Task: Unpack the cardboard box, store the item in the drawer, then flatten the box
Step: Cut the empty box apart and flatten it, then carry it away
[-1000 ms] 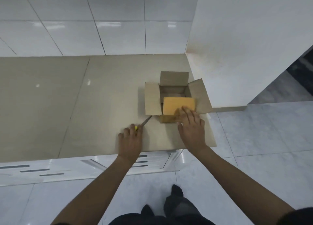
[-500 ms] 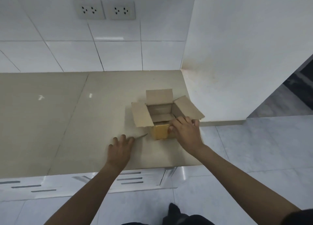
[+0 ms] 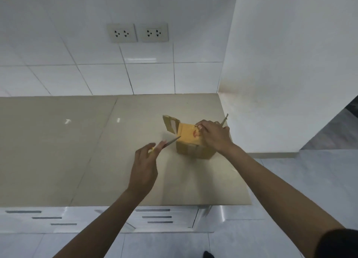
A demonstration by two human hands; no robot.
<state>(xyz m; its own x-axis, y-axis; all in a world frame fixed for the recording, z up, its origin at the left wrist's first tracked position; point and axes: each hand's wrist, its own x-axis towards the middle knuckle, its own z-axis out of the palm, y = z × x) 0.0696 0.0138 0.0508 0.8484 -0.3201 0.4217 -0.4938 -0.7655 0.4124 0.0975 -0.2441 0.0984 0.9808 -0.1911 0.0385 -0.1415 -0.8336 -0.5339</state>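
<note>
beige counter (image 3: 77, 151) | tiled wall (image 3: 151, 77), two sockets (image 3: 138, 32) | left fingers (image 3: 157, 149) pinch cutter (image 3: 171, 141) | right fingers (image 3: 201, 125) grip box (image 3: 188, 153)

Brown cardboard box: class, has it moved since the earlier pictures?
Yes. The brown cardboard box has been tipped over: its open top no longer faces up, though it stays by the right edge of the beige countertop.
</note>
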